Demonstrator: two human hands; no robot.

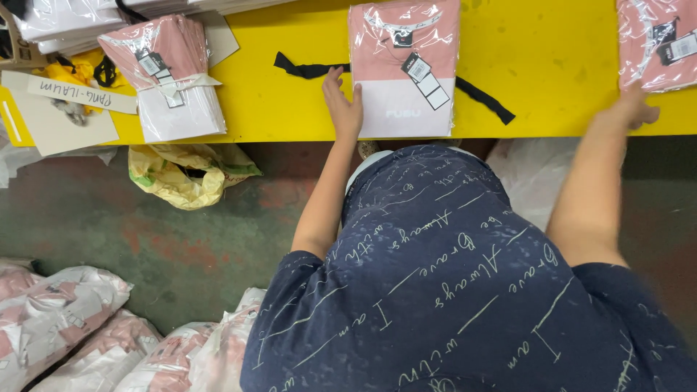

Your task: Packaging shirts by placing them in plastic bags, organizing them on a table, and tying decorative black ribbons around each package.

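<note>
Up at the top middle of the frame, a bagged shirt [404, 69] is laid flat on the yellow table [552, 65]. It is pink on top and white below, with a tag on it. The left hand [343, 101] is pressed against the left edge of this shirt, fingers straight and loose, so nothing is gripped. A black strap [308, 70] is spread under the shirt and is seen on both sides of it.

At the upper right, a second shirt [657, 43] is touched at its bottom edge by the right hand [633, 110]. That hand is blurred, so it cannot be told if the bag is pinched or only touched.

At the upper left, a tied stack [168, 76] of shirts is set near the table's edge, well apart from both hands. Below the table, a crumpled yellow bag [185, 174] is seen on the floor. More bagged shirts [65, 319] are piled at the lower left.
</note>
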